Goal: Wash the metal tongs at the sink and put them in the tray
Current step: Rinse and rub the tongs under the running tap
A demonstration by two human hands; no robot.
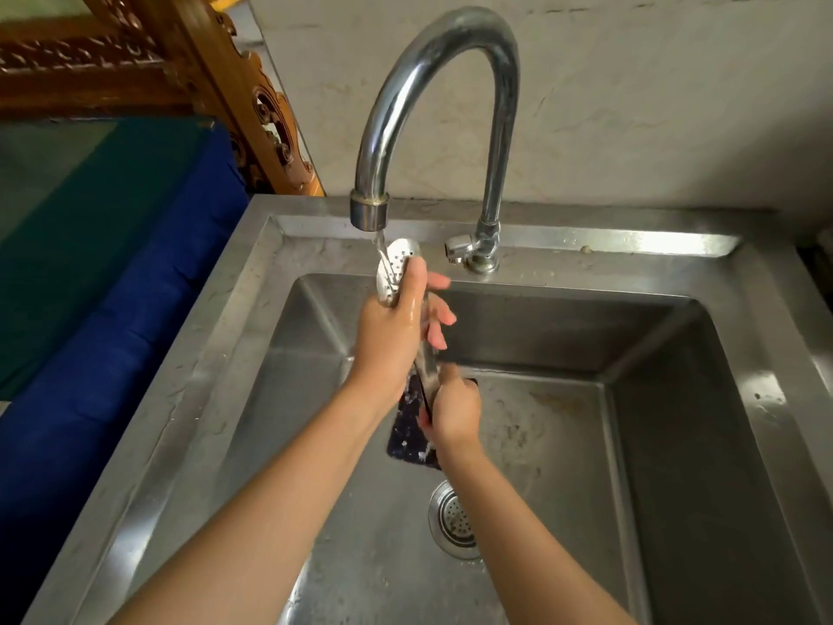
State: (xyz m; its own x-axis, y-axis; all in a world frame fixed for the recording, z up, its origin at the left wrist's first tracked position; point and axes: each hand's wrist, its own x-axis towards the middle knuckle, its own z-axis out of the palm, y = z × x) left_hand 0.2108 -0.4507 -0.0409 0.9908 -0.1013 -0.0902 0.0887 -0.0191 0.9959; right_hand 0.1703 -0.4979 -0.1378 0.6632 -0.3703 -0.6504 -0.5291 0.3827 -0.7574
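A person stands at a stainless-steel sink, both bare forearms reaching in from below. The metal tongs are held nearly upright over the basin, their rounded, perforated heads pointing up directly beneath the spout of a chrome gooseneck tap. A thin stream of water runs from the spout onto the heads.

The left hand is wrapped around the upper part of the tongs: the thumb lies up against the heads and the fingers curl round the far side. The skin of this hand is wet and shiny. The right hand is lower and closed in a fist round the handle end of the tongs.

Beneath the hands, on the basin floor, lies a dark rectangular pad flecked with white. Nearer the person is a round drain strainer. The tap's small lever sits at its base on the back ledge of the sink.

To the left of the sink a deep blue cloth hangs over a surface with a green top. Behind that stands a carved wooden frame, against a pale marbled wall.
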